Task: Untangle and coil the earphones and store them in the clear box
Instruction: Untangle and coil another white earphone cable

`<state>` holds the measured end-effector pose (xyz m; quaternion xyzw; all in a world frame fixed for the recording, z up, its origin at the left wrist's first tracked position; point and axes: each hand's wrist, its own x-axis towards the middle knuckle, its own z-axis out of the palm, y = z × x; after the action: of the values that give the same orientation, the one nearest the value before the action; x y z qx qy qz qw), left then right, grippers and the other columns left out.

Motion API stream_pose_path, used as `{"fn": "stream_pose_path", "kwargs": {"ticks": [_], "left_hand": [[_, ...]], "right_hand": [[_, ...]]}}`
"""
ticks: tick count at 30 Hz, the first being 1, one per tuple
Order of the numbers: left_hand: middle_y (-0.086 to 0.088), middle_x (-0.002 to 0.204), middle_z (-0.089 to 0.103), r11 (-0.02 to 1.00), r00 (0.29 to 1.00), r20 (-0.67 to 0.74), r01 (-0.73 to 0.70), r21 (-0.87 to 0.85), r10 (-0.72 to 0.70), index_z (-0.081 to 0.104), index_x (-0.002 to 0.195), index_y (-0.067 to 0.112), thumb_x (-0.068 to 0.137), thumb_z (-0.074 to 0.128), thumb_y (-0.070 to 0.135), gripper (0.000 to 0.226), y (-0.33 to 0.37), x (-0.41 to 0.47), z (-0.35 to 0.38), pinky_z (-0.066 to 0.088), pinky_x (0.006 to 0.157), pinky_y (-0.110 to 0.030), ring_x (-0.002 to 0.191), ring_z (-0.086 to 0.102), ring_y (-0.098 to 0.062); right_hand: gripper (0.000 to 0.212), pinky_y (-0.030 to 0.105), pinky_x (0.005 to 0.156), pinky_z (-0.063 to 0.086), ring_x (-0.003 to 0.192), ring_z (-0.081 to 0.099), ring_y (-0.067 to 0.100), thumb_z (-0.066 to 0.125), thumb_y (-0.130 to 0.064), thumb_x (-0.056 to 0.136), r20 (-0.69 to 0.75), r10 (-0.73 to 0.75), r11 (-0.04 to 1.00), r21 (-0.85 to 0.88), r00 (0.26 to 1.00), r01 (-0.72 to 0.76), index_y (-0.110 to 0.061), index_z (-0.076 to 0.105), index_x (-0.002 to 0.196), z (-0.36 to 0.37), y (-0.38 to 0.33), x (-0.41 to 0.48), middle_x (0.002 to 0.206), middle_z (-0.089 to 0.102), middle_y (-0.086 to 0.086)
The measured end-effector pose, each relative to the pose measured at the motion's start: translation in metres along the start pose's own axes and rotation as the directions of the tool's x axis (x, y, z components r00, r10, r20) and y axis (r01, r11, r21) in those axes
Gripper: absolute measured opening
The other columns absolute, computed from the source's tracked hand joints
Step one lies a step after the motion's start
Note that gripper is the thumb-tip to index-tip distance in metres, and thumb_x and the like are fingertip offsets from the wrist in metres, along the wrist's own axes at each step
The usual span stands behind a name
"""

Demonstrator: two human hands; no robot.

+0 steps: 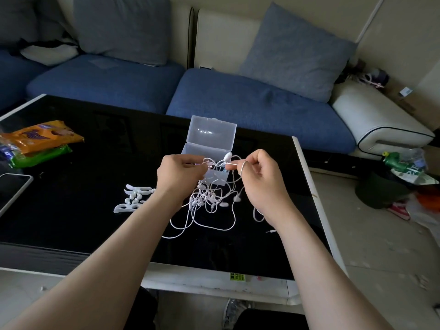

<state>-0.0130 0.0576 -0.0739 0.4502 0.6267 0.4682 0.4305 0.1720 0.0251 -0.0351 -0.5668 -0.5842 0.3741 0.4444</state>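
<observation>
A tangle of white earphones [209, 198] hangs between my hands above the black table [83, 198], its lower loops and a jack plug [271, 231] lying on the tabletop. My left hand [178, 177] pinches part of the tangle at its upper left. My right hand [259, 177] pinches a cord pulled to the right, with a loop round one finger. Just behind the hands stands the clear box [209, 144], its lid raised upright. I cannot tell what lies inside it.
Several white plastic cord winders [133, 198] lie left of the tangle. An orange and a green snack packet [40, 141] sit at the table's far left, a phone [12, 189] below them. A blue sofa [238, 98] runs behind the table. Clutter covers the floor at right.
</observation>
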Motion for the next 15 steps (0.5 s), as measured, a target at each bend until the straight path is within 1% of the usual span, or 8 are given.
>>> {"fn": "stream_pose_path", "kwargs": {"ticks": [3,5,7,8,10,12,13,15], "left_hand": [[-0.004,0.078,0.08,0.999,0.999,-0.046,0.028,-0.023,-0.029,0.083,0.08,0.029,0.078,0.089,0.021,0.009,-0.0003,0.0003,-0.0011,0.065,0.085,-0.052,0.081,0.079,-0.031],[-0.002,0.08,0.08,0.999,0.998,-0.057,0.041,0.009,-0.041,0.082,0.084,0.025,0.081,0.089,0.021,0.009,-0.0014,0.0019,-0.0004,0.066,0.083,-0.046,0.084,0.079,-0.029],[-0.004,0.08,0.08,0.998,0.997,-0.043,0.061,0.007,-0.061,0.081,0.088,0.021,0.083,0.088,0.021,0.008,-0.0017,0.0027,0.0005,0.063,0.082,-0.041,0.085,0.079,-0.025],[-0.005,0.079,0.08,0.997,0.996,-0.029,0.081,-0.012,-0.081,0.08,0.088,0.018,0.084,0.086,0.019,0.007,-0.0011,0.0025,0.0008,0.063,0.082,-0.04,0.084,0.079,-0.025],[-0.005,0.075,0.079,0.991,0.992,-0.019,0.123,-0.049,-0.124,0.079,0.084,0.014,0.079,0.083,0.012,0.007,0.001,0.0018,0.0014,0.06,0.079,-0.039,0.075,0.074,-0.024],[-0.002,0.068,0.075,0.988,0.989,-0.028,0.145,-0.051,-0.146,0.079,0.078,0.013,0.073,0.078,0.009,0.007,0.0025,0.0016,0.002,0.054,0.071,-0.036,0.067,0.064,-0.021],[-0.002,0.064,0.073,0.987,0.988,-0.031,0.15,-0.056,-0.152,0.077,0.074,0.012,0.074,0.075,0.009,0.004,0.0034,0.0011,0.0025,0.052,0.07,-0.035,0.066,0.061,-0.02],[-0.008,0.065,0.074,0.988,0.989,-0.031,0.144,-0.058,-0.146,0.071,0.069,0.007,0.079,0.07,0.009,0.01,0.003,0.0003,0.0033,0.05,0.07,-0.037,0.067,0.06,-0.023]], "right_hand": [[0.018,0.033,0.064,0.042,0.066,0.052,0.01,0.059,-0.022,0.1,0.009,0.004,0.999,-0.04,1.0,-0.003,-0.015,0.05,0.087,0.0011,0.0008,0.0004,0.106,0.08,0.01],[0.02,0.032,0.063,0.041,0.059,0.046,0.012,0.059,-0.022,0.101,0.025,0.008,0.999,-0.048,1.0,-0.007,-0.015,0.049,0.086,0.0003,-0.0002,-0.001,0.107,0.081,0.004],[0.02,0.025,0.061,0.044,0.063,0.055,0.022,0.058,-0.017,0.102,0.041,0.004,0.999,-0.048,0.999,-0.002,-0.013,0.047,0.086,-0.0004,-0.0015,-0.0017,0.107,0.082,-0.003],[0.02,0.02,0.055,0.044,0.06,0.056,0.019,0.057,-0.014,0.102,0.049,0.007,0.999,-0.046,0.999,-0.004,-0.013,0.047,0.085,-0.0003,-0.0023,-0.0022,0.107,0.082,0.003],[0.02,0.021,0.046,0.035,0.046,0.04,0.008,0.056,-0.011,0.1,0.06,0.013,0.999,-0.048,0.998,-0.01,-0.014,0.046,0.083,0.0002,-0.0024,-0.0025,0.1,0.078,0.019],[0.017,0.024,0.046,0.031,0.046,0.034,0.003,0.055,-0.01,0.1,0.061,0.036,0.998,-0.058,0.997,-0.032,-0.012,0.048,0.085,0.0005,-0.0019,-0.002,0.08,0.067,0.018],[0.015,0.024,0.046,0.032,0.047,0.035,0.004,0.054,-0.01,0.101,0.066,0.047,0.998,-0.056,0.997,-0.043,-0.011,0.05,0.087,0.0006,-0.0012,-0.0014,0.077,0.061,0.016],[0.013,0.021,0.051,0.037,0.053,0.042,0.009,0.052,-0.011,0.103,0.067,0.059,0.998,-0.026,0.996,-0.058,-0.013,0.051,0.09,0.0022,0.0001,-0.0009,0.08,0.066,0.018]]}}
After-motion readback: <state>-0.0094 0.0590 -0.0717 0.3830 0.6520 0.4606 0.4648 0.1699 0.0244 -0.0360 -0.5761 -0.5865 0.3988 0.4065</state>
